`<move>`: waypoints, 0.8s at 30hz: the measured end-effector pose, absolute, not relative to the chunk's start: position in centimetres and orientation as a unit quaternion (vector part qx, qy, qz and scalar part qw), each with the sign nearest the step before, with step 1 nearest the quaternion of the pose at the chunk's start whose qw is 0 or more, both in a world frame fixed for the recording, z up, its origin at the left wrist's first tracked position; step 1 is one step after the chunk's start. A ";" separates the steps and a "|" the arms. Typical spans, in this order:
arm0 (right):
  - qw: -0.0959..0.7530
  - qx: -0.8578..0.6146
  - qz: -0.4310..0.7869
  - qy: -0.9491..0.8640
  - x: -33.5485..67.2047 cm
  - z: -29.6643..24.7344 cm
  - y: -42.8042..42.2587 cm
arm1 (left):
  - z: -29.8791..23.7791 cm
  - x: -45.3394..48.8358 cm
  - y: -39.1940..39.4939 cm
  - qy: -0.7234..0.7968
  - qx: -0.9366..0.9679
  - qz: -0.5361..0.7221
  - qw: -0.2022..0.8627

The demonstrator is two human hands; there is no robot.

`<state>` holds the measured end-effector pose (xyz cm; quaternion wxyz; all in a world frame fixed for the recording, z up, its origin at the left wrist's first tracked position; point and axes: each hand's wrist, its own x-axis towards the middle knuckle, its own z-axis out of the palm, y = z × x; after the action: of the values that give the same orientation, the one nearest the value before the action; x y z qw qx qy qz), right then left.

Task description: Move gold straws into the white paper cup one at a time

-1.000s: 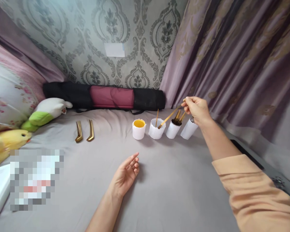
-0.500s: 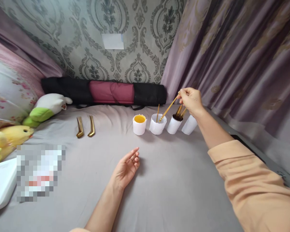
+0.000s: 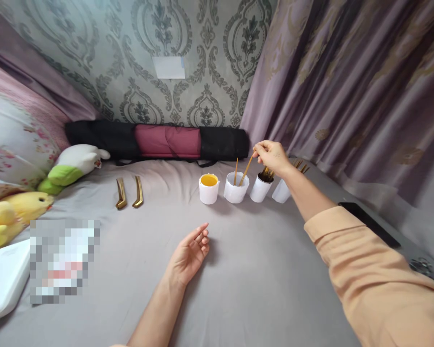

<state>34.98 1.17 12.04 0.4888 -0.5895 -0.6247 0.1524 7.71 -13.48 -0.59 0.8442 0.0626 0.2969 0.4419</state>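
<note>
Head-worn camera | looks forward and down from above the wearer's bare left hand (image 3: pixel 188 255) and right hand (image 3: pixel 274 155), both near | faces a grey, damask-patterned wall (image 3: pixel 207 72) beyond a creased grey cloth sheet (image 3: pixel 253 274) | long black-and-maroon fabric bag (image 3: pixel 168 141) lies farther off

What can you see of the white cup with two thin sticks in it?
The white cup is short, wide and open-topped, with an uneven rim and a slightly faceted, papery-looking side. It stands upright on the grey sheet, between the cup of yellow and the dark-mouthed cup. One stick stands in it nearly upright; the right hand holds the slanting stick, its lower end inside. What the cup contains is unclear.
</note>
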 end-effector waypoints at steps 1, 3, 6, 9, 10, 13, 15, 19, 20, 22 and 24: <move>0.485 -0.588 0.155 -0.629 35.0 11.9 1.3 | -0.6 7.7 -13.5 0.296 0.062 0.442 0.844; 0.474 -0.588 0.161 -0.635 34.9 11.7 1.5 | -0.6 7.7 -13.4 0.295 0.060 0.443 0.844; 0.456 -0.595 0.171 -0.639 34.8 11.4 1.8 | -0.6 7.7 -13.4 0.297 0.057 0.445 0.843; 0.435 -0.600 0.180 -0.647 34.7 11.0 2.0 | -0.6 7.7 -13.5 0.300 0.055 0.447 0.841; 0.429 -0.602 0.181 -0.649 34.8 10.9 2.1 | -0.6 7.7 -13.5 0.300 0.055 0.447 0.841; 0.411 -0.610 0.181 -0.652 34.8 10.5 2.3 | -0.6 7.7 -13.6 0.301 0.056 0.447 0.840; 0.403 -0.614 0.184 -0.653 34.9 10.2 2.4 | -0.7 7.8 -13.6 0.300 0.058 0.448 0.840; 0.392 -0.617 0.194 -0.654 34.9 9.6 2.5 | -0.8 7.8 -13.6 0.303 0.066 0.449 0.838; 0.389 -0.618 0.196 -0.655 34.9 9.5 2.6 | -0.8 7.8 -13.6 0.305 0.068 0.449 0.837; 0.382 -0.618 0.198 -0.658 34.9 9.3 2.7 | -0.8 7.8 -13.6 0.307 0.068 0.448 0.837; 0.377 -0.617 0.200 -0.661 34.8 9.2 2.8 | -0.7 7.8 -13.6 0.310 0.067 0.447 0.836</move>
<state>34.84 2.79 9.19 0.3774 -0.6166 -0.6613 0.2005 7.79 -13.59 -0.73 0.8365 0.0674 0.3095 0.4471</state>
